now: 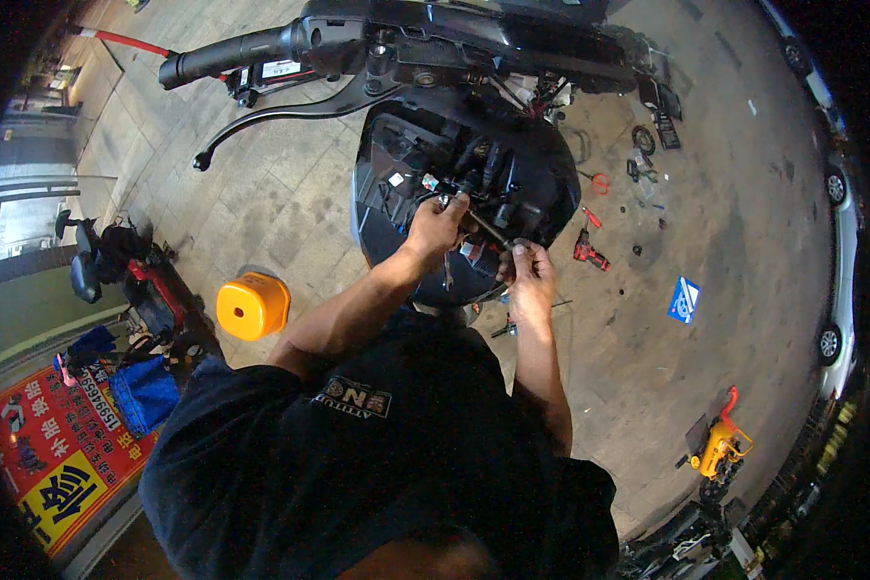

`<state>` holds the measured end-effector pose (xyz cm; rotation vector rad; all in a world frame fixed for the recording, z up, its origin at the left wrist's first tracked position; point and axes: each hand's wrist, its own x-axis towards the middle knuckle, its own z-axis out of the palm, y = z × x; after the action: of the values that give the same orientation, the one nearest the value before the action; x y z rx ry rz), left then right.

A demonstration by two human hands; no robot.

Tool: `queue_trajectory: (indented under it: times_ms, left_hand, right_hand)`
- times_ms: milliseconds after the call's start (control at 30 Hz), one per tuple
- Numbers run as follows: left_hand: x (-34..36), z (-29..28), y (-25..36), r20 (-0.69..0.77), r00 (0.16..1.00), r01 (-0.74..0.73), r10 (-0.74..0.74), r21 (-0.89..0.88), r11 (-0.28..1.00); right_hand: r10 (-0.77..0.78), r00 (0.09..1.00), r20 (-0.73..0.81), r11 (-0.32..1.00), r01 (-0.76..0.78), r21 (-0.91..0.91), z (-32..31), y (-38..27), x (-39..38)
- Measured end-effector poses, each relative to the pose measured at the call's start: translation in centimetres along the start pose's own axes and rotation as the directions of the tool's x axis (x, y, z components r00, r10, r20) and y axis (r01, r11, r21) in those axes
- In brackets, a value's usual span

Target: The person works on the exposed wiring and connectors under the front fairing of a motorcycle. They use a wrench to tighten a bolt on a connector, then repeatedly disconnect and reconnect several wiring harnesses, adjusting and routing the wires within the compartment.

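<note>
The right hand (530, 280) grasps the near end of a slim dark rod (493, 229), slanting over an open black plastic vehicle body (382, 232). The left hand's (437, 228) fingers bend near its far end; their exact grip I cannot tell. On stained grey paving (648, 367), a yellow plastic stool (251, 305) stands left, a red-and-black power drill (591, 253) lies right.

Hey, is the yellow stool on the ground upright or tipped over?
Upright: the stool stands with its holed seat facing up toward the camera.
</note>
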<state>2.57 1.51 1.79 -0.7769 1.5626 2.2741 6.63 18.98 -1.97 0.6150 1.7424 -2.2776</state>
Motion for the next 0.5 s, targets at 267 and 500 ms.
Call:
queue_trajectory:
  times_ms: [267, 500]
  left_hand:
    - [-0.4, 0.2, 1.2, -0.052, 0.998, 0.054, -0.048, 0.138, 0.989]
    - [-0.2, -0.7, 0.6, 0.082, 0.996, 0.051, -0.047, -0.041, 0.998]
  right_hand:
    - [-0.191, 0.982, 0.016, 0.878, 0.178, -0.445, 0.2, 0.6, 0.0]
    - [-0.169, 0.984, 0.058, 0.872, 0.177, -0.457, 0.7, -0.7, -1.0]
